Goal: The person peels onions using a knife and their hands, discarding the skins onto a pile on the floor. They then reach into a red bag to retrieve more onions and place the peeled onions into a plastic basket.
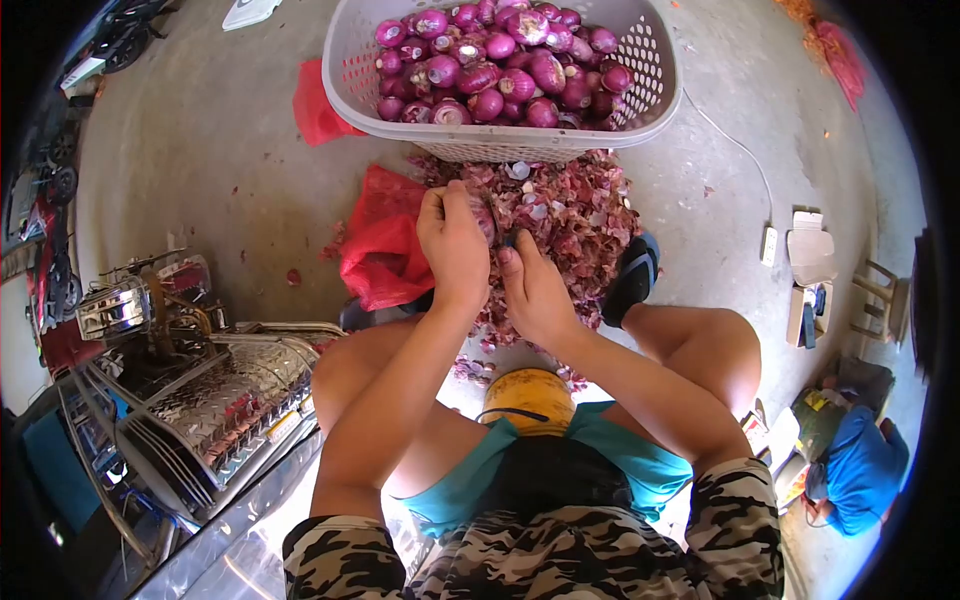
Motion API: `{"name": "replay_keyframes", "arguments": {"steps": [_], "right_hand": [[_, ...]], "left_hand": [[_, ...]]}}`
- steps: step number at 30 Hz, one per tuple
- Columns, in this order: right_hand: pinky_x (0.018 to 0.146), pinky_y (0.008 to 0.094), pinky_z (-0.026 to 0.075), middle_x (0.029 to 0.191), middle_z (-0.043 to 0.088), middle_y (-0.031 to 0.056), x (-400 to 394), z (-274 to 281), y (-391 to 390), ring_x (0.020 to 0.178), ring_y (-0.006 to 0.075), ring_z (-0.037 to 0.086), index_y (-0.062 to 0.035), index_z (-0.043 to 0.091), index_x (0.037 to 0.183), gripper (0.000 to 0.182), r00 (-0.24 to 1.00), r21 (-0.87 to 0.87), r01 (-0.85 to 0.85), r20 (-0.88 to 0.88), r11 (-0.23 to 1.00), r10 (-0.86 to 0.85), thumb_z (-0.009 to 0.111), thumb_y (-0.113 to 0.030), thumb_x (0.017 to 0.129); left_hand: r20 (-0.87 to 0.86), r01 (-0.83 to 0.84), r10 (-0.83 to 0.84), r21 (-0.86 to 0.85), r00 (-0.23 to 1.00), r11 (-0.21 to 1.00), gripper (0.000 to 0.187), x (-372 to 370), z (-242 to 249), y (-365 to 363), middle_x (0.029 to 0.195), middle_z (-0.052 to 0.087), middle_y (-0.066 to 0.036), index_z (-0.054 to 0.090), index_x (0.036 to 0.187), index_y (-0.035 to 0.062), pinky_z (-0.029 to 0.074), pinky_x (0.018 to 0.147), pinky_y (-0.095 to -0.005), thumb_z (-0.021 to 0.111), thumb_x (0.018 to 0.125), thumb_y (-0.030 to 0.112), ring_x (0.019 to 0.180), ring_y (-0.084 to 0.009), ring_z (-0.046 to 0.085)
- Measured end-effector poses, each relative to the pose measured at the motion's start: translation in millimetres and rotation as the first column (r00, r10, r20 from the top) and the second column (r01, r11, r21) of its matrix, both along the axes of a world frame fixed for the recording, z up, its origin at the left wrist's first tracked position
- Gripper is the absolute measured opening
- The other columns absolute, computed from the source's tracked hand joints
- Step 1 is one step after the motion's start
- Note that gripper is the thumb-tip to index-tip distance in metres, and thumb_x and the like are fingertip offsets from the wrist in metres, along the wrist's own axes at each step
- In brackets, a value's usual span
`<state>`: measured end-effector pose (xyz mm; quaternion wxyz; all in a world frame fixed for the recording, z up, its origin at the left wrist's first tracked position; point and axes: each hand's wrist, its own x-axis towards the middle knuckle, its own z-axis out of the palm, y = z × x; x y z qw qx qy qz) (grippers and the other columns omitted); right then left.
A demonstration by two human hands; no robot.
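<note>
In front of the onion-filled basket (640,130), the left hand (455,242) clamps an onion (482,218); the right hand (538,290) closes on a small dark tool (510,238); onion skins (582,215) lie heaped beneath.

Basket of onions (520,75) behind peelings (580,215)

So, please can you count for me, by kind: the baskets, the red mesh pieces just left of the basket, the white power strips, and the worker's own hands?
Plastic basket: 1
Red mesh pieces: 2
White power strip: 1
Hands: 2 (left hand, right hand)
Total: 6
</note>
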<state>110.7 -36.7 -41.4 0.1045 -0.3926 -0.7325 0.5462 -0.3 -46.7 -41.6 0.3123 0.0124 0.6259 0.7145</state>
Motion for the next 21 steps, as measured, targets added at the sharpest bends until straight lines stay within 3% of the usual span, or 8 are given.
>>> {"name": "replay_keyframes", "arguments": {"steps": [2, 6, 7, 9, 12, 15, 19, 21], "right_hand": [[0.058, 0.0561, 0.039, 0.066, 0.055, 0.0295, -1.6, -0.7, 3.2, 0.068, 0.0506, 0.054, 0.0003, 0.036, 0.096, 0.033, 1.0, -0.047, 0.006, 0.001, 0.999, -0.006, 0.033, -0.032, 0.098], [0.058, 0.0527, 0.04, 0.067, 0.054, 0.0289, -6.2, -22.2, 10.4, 0.067, 0.0498, 0.053, 0.0028, 0.04, 0.099, 0.038, 0.979, 0.078, 0.157, -0.14, 0.984, -0.145, 0.033, -0.035, 0.099], [0.058, 0.0514, 0.04, 0.067, 0.054, 0.0285, -6.8, -18.6, 18.8, 0.067, 0.049, 0.054, 0.0034, 0.041, 0.1, 0.039, 0.971, 0.038, 0.191, -0.151, 0.981, -0.183, 0.033, -0.035, 0.099], [0.061, 0.0469, 0.041, 0.071, 0.055, 0.0262, -3.0, -21.8, 18.7, 0.07, 0.0425, 0.058, 0.0073, 0.042, 0.109, 0.046, 0.95, -0.022, 0.268, -0.159, 0.963, -0.268, 0.031, -0.036, 0.1], [0.054, 0.0263, 0.039, 0.074, 0.043, 0.0022, 4.3, -22.8, 13.3, 0.064, 0.0088, 0.043, 0.0018, 0.042, 0.114, 0.041, 0.945, -0.325, 0.243, -0.134, 0.914, -0.299, 0.033, -0.036, 0.1], [0.06, 0.0384, 0.042, 0.068, 0.052, 0.017, 4.3, -14.1, 16.6, 0.061, 0.0261, 0.053, 0.0111, 0.039, 0.12, 0.059, 0.949, -0.237, 0.258, -0.12, 0.937, -0.292, 0.034, -0.044, 0.098], [0.058, 0.0326, 0.041, 0.067, 0.052, 0.0094, -1.6, -20.0, 29.2, 0.06, 0.0178, 0.047, 0.0073, 0.047, 0.109, 0.051, 0.926, -0.075, 0.315, -0.195, 0.946, -0.324, 0.049, -0.041, 0.093], [0.057, 0.0306, 0.041, 0.068, 0.053, 0.0067, -0.5, -5.1, 41.7, 0.061, 0.0141, 0.048, 0.0059, 0.052, 0.103, 0.044, 0.93, -0.142, 0.285, -0.199, 0.948, -0.309, 0.057, -0.036, 0.09]], "left_hand": [[-0.027, -0.002, 0.002, -0.008, 1.0, 1.0, 0.023, -0.2, -2.8, 2.0, 0.068, 0.046, 0.002, 0.049, 0.076, 0.0045, 0.034, 0.057, -0.0235, 0.047, 0.094, 0.018, 0.063, -0.0052, 0.039], [0.04, 0.124, -0.124, -0.002, 0.991, 0.992, 0.022, 14.9, 20.6, -2.6, 0.07, 0.052, -0.001, 0.051, 0.08, 0.0034, 0.036, 0.056, -0.0214, 0.046, 0.095, 0.019, 0.062, -0.0042, 0.043], [-0.26, 0.136, -0.154, -0.086, 0.953, 0.987, 0.022, 14.5, 8.4, -1.3, 0.07, 0.054, -0.002, 0.05, 0.084, 0.0029, 0.037, 0.049, -0.0198, 0.044, 0.096, 0.02, 0.056, -0.004, 0.045], [-0.087, 0.087, -0.086, 0.011, 0.992, 0.996, 0.021, 11.5, 17.8, 1.8, 0.07, 0.055, -0.002, 0.051, 0.086, 0.0032, 0.038, 0.05, -0.0213, 0.044, 0.096, 0.02, 0.057, -0.0056, 0.046], [0.045, 0.037, -0.038, 0.023, 0.998, 0.999, 0.023, -1.8, 20.0, 1.9, 0.079, 0.058, -0.002, 0.055, 0.094, 0.0039, 0.044, 0.064, -0.0254, 0.044, 0.096, 0.024, 0.071, -0.0098, 0.053], [0.126, 0.077, -0.084, 0.063, 0.988, 0.995, 0.028, -8.6, 13.6, 1.6, 0.09, 0.061, -0.004, 0.057, 0.102, 0.0046, 0.046, 0.074, -0.0271, 0.045, 0.095, 0.028, 0.082, -0.0134, 0.058], [0.263, 0.152, -0.194, 0.171, 0.945, 0.973, 0.029, -9.5, 11.2, -1.7, 0.098, 0.061, -0.004, 0.057, 0.103, 0.0056, 0.047, 0.079, -0.0289, 0.044, 0.096, 0.03, 0.088, -0.0138, 0.058], [0.293, 0.169, -0.222, 0.196, 0.93, 0.966, 0.029, -5.9, 17.7, 0.5, 0.098, 0.06, -0.004, 0.057, 0.102, 0.0061, 0.047, 0.077, -0.0288, 0.043, 0.097, 0.031, 0.086, -0.0131, 0.057]]}}
